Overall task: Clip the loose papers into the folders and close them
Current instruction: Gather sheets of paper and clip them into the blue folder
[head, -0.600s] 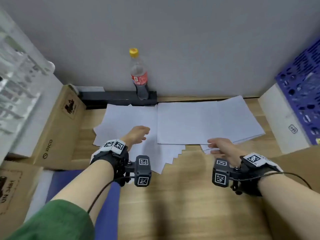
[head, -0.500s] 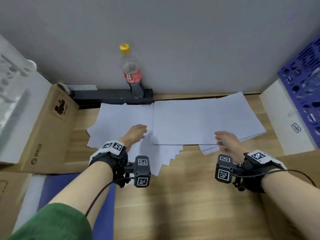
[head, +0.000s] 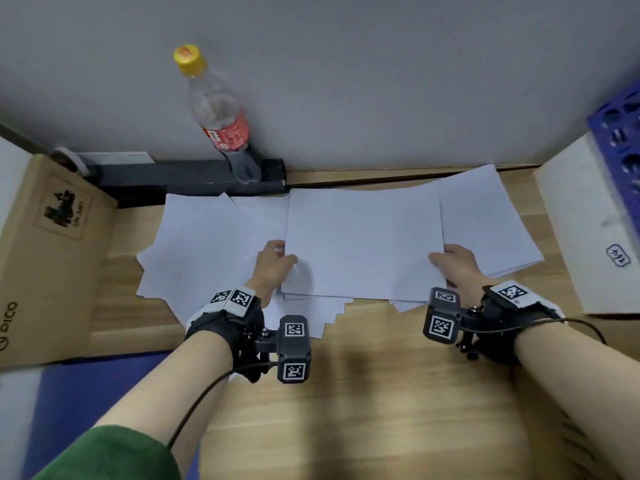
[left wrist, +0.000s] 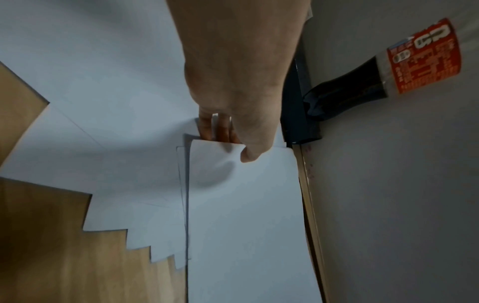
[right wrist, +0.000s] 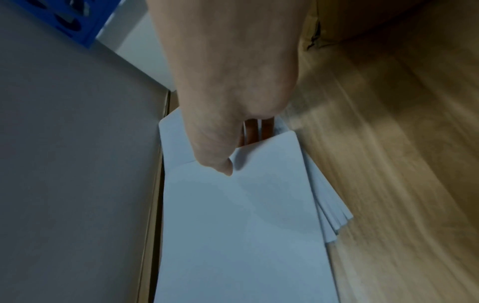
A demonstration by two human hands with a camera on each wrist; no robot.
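My left hand (head: 273,263) and right hand (head: 457,265) pinch middle paper stack (head: 363,244) by side edges | light, floppy, slippery; sheets may fan.

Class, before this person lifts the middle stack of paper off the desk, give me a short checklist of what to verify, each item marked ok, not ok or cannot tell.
1. Left hand pinches the middle stack's left edge, thumb on top, fingers under: ok.
2. Right hand pinches its right edge the same way: ok.
3. Stack squared: not ok; lower sheets fan out at the near edge.
4. Bottle stands clear behind: ok.
5. Open folder ready to receive it: cannot tell.
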